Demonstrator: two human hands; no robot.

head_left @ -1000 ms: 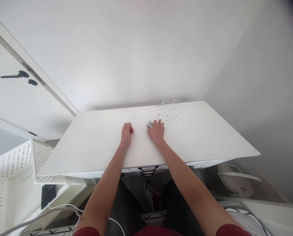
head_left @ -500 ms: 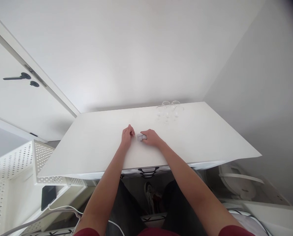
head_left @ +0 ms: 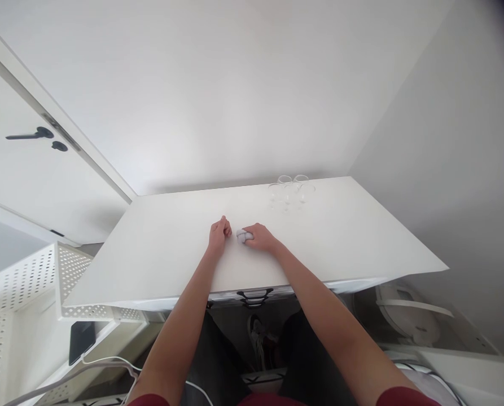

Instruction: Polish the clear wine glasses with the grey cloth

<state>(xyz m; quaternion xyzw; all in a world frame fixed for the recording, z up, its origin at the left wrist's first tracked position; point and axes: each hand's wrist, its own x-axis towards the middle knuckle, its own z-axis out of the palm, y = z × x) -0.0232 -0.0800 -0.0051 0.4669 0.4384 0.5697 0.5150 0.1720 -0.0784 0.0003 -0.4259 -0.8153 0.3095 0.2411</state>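
A small, pale grey bundle (head_left: pixel 244 236) sits near the middle of the white tabletop (head_left: pixel 171 242), toward the front edge. It looks soft and matt, like a cloth, with rounded lumps and a darker crease across its visible end; the rest is hidden in the grip. The right hand (head_left: pixel 261 236) pinches it from the right, thumb on the near side and fingers on the far side. The left hand (head_left: pixel 220 232) is just to the left, apart from the bundle, its fingers loosely curled in and its thumb side up; I cannot tell whether anything is inside it. Beyond the right hand, clear stemmed glasses (head_left: pixel 287 195) stand grouped near the back edge, faint against the white. Below the front edge are black drawer handles (head_left: pixel 255 294)
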